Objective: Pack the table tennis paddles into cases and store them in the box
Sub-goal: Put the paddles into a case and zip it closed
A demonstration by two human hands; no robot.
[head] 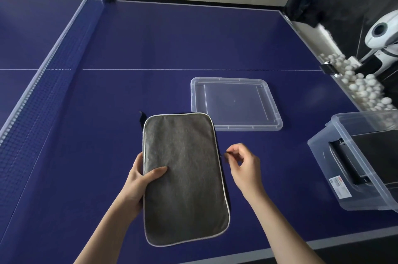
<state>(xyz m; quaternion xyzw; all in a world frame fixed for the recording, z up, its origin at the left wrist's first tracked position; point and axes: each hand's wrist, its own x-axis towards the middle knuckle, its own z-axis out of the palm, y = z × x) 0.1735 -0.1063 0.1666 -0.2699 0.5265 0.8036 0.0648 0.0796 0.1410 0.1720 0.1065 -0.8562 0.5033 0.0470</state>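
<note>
1. We hold a grey rectangular paddle case [185,179] with pale piping over the blue desk [150,48]; the case is held up toward us and hides the desk behind it.
2. Our left hand [140,179] forms one grip: the thumb lies across the case's grey face and the fingers wrap behind its left edge, so this grip is grasping the case about halfway along that edge.
3. Our right hand [243,164] forms the other grip at the case's right edge, directly across from the left grip. Thumb and forefinger pinch together on a small dark piece that looks like the zip pull [226,153]; it is too small to make out clearly.
4. A short dark strap [142,117] sticks out at the case's far left corner, well beyond the left grip.
5. Past the right grip, farther away, a clear plastic lid [235,104] lies flat on the desk, with the case's far right corner overlapping its near edge in our view.
6. To the right of the right grip, well apart from it, a clear plastic box [323,151] sits at the desk's edge with a dark case [353,162] inside.
7. A net [53,63] runs along the left of the left grip, and white balls [361,87] are heaped beyond the desk's right side.
</note>
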